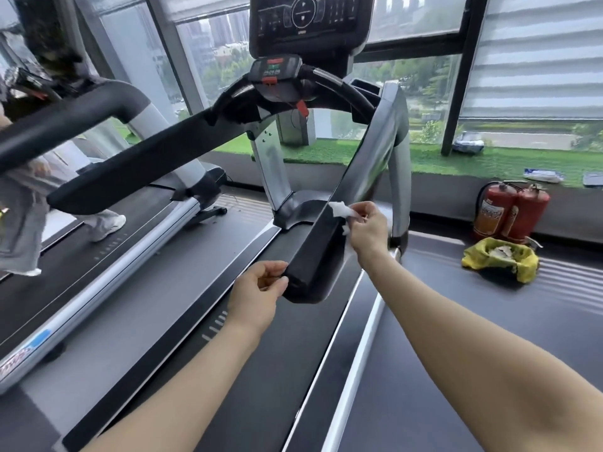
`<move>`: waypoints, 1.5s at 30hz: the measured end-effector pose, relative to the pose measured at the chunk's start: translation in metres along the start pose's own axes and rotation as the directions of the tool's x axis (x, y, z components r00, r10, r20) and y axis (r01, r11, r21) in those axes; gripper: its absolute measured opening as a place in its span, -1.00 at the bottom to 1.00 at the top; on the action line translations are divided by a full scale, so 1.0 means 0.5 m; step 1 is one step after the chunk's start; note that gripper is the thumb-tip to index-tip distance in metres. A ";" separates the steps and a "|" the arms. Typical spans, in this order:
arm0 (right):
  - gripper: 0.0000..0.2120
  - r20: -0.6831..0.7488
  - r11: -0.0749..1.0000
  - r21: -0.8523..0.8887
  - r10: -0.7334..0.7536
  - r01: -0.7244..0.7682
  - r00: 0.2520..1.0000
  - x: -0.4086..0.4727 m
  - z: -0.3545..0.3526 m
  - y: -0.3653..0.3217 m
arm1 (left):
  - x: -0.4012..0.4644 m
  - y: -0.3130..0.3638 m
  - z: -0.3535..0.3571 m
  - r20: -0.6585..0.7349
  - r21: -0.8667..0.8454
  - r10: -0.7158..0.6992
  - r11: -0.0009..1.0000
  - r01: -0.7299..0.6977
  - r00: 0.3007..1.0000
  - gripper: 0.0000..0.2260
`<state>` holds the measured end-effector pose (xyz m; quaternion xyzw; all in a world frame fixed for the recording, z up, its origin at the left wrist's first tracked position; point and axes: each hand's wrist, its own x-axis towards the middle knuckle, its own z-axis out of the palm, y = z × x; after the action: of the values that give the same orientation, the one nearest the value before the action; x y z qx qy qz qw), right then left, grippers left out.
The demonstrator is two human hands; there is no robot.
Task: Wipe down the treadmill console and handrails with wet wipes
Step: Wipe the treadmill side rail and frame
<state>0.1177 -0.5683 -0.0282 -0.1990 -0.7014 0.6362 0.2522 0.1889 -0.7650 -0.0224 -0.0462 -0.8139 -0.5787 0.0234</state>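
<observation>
**Wipe pinched at the right handrail**

The right hand [367, 228] pinches a crumpled white wet wipe [341, 211] between thumb and fingertips. The wipe sticks out to the left of the fingers and touches the top outer edge of the treadmill's black right handrail [321, 243], partway up from its near end. A smaller bit of the wipe shows below the thumb, against the rail's side.

The left hand [259, 293] sits at the near end of that same handrail, fingers loosely curled with the fingertips touching the rail's end cap; it holds nothing.

Up along the handrail, the rail rises to the console [306, 21], a dark screen with a small control panel [275, 71] below it and a red safety clip [301, 107] hanging under that. The left handrail [146, 164] runs across from the right one.

To the right of the right handrail, on the floor, lies a yellow bag [501, 259] with used wipes in it, and behind it stand two red fire extinguishers [510, 212]. Left of the left handrail, another person walks on a neighbouring treadmill [107, 243].
</observation>
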 end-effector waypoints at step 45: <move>-0.70 -0.154 0.961 -0.142 -0.258 0.238 0.954 -0.285 0.042 0.146 | 0.002 -0.126 0.021 0.340 -0.457 -0.380 0.733 0.504 0.860 -0.87</move>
<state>0.2148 -0.6622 -0.1163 -0.1782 -0.7340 0.5361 0.3770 0.1818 -0.7755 -0.0850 0.0806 -0.6059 -0.7600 -0.2209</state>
